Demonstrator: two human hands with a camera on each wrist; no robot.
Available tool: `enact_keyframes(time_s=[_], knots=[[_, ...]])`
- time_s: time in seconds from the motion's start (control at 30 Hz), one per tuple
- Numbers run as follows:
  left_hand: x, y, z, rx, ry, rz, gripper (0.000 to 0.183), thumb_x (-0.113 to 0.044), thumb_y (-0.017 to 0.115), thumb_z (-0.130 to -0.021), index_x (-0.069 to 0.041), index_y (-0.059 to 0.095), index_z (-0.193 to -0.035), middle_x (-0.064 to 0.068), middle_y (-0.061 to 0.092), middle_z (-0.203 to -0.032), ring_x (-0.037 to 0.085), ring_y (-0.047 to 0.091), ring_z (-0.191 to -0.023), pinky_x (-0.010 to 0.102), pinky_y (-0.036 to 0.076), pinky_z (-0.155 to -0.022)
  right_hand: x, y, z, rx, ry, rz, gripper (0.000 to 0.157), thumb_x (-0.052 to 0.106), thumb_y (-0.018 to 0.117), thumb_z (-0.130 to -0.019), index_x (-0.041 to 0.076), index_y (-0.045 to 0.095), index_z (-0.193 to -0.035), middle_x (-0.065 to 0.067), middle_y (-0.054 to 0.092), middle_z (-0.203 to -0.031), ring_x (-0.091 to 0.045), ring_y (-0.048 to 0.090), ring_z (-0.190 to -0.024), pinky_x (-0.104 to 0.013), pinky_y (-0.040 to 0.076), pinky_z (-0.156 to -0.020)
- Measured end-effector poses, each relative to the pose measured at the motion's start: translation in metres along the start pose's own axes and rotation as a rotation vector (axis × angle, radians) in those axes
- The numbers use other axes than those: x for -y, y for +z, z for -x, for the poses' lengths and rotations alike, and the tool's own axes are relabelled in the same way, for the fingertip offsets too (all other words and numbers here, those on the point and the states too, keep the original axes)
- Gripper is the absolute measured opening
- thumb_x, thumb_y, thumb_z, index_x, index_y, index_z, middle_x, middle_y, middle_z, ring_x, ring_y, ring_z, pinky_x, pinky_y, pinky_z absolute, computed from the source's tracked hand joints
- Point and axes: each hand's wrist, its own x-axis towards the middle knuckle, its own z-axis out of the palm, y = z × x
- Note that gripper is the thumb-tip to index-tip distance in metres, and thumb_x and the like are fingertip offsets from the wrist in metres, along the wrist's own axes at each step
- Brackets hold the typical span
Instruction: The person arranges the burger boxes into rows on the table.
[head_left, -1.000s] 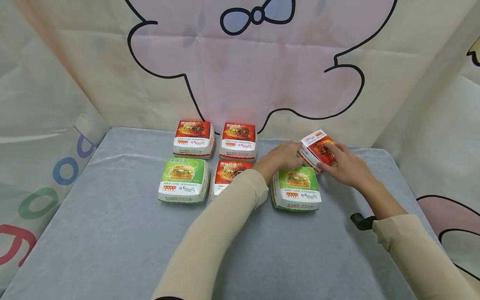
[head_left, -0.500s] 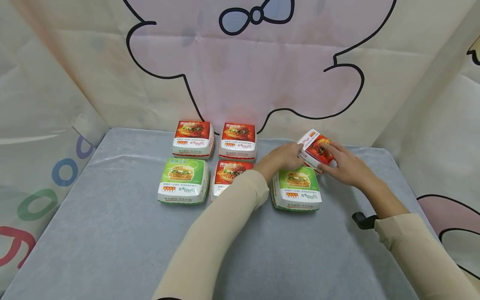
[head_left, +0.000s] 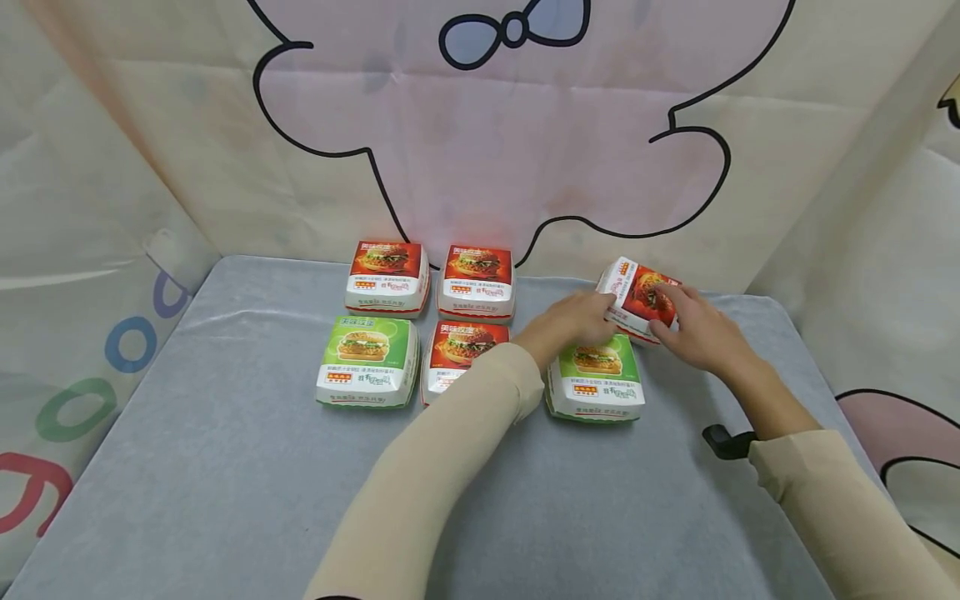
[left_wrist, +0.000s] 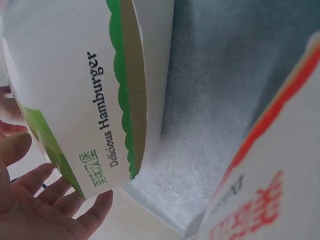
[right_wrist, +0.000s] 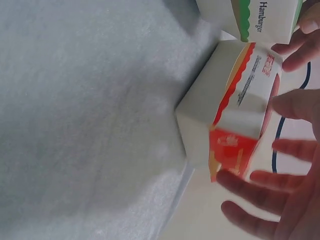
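In the head view, a red-and-white hamburger box (head_left: pixel 637 296) sits turned at an angle behind a green-and-white hamburger box (head_left: pixel 597 379) on the right side of the table. My right hand (head_left: pixel 701 329) lies over the red box's right side, thumb on its top; in the right wrist view, the loosely spread fingers (right_wrist: pixel 255 190) reach its corner. Between the two boxes is my left hand (head_left: pixel 577 321), near the red box's left side. The left wrist view shows the left fingers (left_wrist: pixel 55 192) relaxed at the green box's back corner. Some fingertips are hidden.
To the left, two red boxes (head_left: pixel 385 271) (head_left: pixel 476 275) stand in a back row. In front of them are a green box (head_left: pixel 367 358) and a red box (head_left: pixel 461 342), partly covered by my left sleeve (head_left: pixel 450 433). A printed backdrop (head_left: pixel 600 133) rises behind the grey table (head_left: pixel 225 467).
The red box under my right hand has turned and shifted slightly right, now sitting less askew. My left hand has moved a little right. The other boxes have stayed put.
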Motion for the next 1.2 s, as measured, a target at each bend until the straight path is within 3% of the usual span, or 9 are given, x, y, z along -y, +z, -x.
enact_keyframes(time_s=[0.2, 0.43, 0.73, 1.2], knots=[[-0.006, 0.003, 0.0, 0.01, -0.018, -0.014, 0.052, -0.034, 0.047, -0.093, -0.028, 0.034, -0.143, -0.01, 0.039, -0.142, 0.006, 0.036, -0.126, 0.026, 0.03, -0.102, 0.003, -0.001, -0.001, -0.042, 0.145, -0.045, 0.085, 0.062, 0.043, -0.086, -0.002, 0.028, -0.14, -0.034, 0.036, -0.13, -0.049, 0.04, -0.109, -0.064, 0.038, -0.079], [-0.012, 0.003, 0.003, 0.032, -0.004, -0.02, 0.051, -0.033, 0.047, -0.094, -0.028, 0.034, -0.143, -0.01, 0.038, -0.142, 0.007, 0.036, -0.126, 0.027, 0.03, -0.103, 0.008, -0.004, -0.005, -0.011, 0.313, -0.029, 0.09, 0.068, 0.034, -0.085, -0.008, 0.032, -0.133, -0.032, 0.046, -0.116, -0.042, 0.048, -0.093, -0.047, 0.041, -0.061], [-0.015, 0.005, 0.003, 0.054, 0.017, -0.032, 0.05, -0.033, 0.045, -0.094, -0.029, 0.034, -0.143, -0.012, 0.038, -0.142, 0.007, 0.037, -0.126, 0.025, 0.031, -0.102, 0.015, -0.004, -0.013, 0.012, 0.368, -0.027, 0.087, 0.068, 0.032, -0.085, -0.009, 0.04, -0.124, -0.029, 0.05, -0.109, -0.039, 0.049, -0.086, -0.042, 0.038, -0.056], [-0.016, 0.007, 0.002, 0.126, 0.059, -0.023, 0.046, -0.032, 0.042, -0.096, -0.03, 0.036, -0.142, -0.015, 0.039, -0.141, 0.004, 0.038, -0.122, 0.025, 0.029, -0.102, 0.018, -0.003, -0.019, 0.035, 0.409, -0.007, 0.103, 0.078, 0.033, -0.077, -0.006, 0.028, -0.134, -0.034, 0.044, -0.12, -0.047, 0.045, -0.095, -0.055, 0.037, -0.07]])
